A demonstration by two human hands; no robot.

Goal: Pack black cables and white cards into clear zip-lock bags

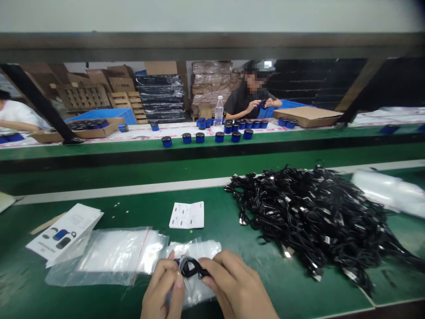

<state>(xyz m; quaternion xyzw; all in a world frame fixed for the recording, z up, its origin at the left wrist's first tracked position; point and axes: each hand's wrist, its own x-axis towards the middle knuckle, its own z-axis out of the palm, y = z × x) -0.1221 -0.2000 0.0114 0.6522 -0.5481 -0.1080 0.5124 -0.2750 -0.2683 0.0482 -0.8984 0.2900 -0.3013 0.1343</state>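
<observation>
Low in the middle of the view, my right hand (pixel 237 281) pinches a small coiled black USB cable (pixel 191 268) between thumb and fingers. My left hand (pixel 164 283) is closed on a clear plastic bag (pixel 195 290) at the cable's other end. Clear film shows around the left part of the coil, and a dark blue bit peeks out by the left fingertips. How far the cable sits inside the bag, I cannot tell. Left of my hands lie more clear bags (pixel 114 252). Beyond them is a folded white leaflet (pixel 187 215).
A large heap of black cables (pixel 308 217) covers the right side of the green bench. Printed leaflets (pixel 63 232) lie at left, and a plastic roll (pixel 388 188) at far right. Across the bench, several blue-and-black round items (pixel 219 137) stand before a co-worker (pixel 252 95).
</observation>
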